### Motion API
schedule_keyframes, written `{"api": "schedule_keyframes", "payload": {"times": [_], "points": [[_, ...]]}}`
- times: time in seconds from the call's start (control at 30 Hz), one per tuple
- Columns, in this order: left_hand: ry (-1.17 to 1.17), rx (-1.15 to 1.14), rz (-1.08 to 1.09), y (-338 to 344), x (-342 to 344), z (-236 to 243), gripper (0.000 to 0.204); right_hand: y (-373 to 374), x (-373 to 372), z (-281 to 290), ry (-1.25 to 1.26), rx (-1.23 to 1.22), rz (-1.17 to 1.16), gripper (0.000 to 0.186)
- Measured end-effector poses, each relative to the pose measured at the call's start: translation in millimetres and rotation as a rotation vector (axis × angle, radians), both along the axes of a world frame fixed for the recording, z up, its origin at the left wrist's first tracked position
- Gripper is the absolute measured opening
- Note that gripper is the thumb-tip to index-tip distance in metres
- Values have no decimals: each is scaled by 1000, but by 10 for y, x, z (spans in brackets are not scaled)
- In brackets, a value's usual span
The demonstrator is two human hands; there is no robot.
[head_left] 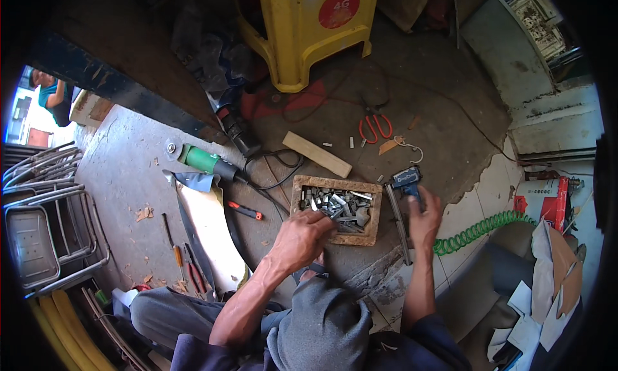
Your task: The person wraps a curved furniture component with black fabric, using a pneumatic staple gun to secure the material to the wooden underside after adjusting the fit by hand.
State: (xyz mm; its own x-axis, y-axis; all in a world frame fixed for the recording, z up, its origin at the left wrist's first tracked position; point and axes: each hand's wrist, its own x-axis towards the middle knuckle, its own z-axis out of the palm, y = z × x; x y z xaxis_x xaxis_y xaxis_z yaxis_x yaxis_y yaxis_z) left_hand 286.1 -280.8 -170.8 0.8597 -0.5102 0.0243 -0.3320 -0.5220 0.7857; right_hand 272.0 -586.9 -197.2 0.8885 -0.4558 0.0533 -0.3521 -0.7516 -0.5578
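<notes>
Sitting over a dusty concrete floor [129, 178] strewn with tools, with a yellow plastic stool [309, 29] standing at the far side and a green angle grinder [203, 161] lying well to the left. Reaching with the left hand [302, 236], fingers curled and dipping into the near edge of a shallow wooden tray [335, 181] full of grey staple strips [338, 203]. Gripping with the right hand [425, 219], closed around the handle of a blue pneumatic stapler [407, 178] just right of the tray, beside a green coiled hose [476, 229] and near red-handled scissors [374, 127].
</notes>
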Motion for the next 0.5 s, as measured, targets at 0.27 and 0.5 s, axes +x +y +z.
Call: {"api": "schedule_keyframes", "payload": {"times": [0.27,0.5], "points": [[-58,87,-79,-14,-95,-18,19,31,-137,-199,-4,192,125,27],[-58,-58,251,293,-14,-116,16,119,-319,-486,164,260,285,39]]}}
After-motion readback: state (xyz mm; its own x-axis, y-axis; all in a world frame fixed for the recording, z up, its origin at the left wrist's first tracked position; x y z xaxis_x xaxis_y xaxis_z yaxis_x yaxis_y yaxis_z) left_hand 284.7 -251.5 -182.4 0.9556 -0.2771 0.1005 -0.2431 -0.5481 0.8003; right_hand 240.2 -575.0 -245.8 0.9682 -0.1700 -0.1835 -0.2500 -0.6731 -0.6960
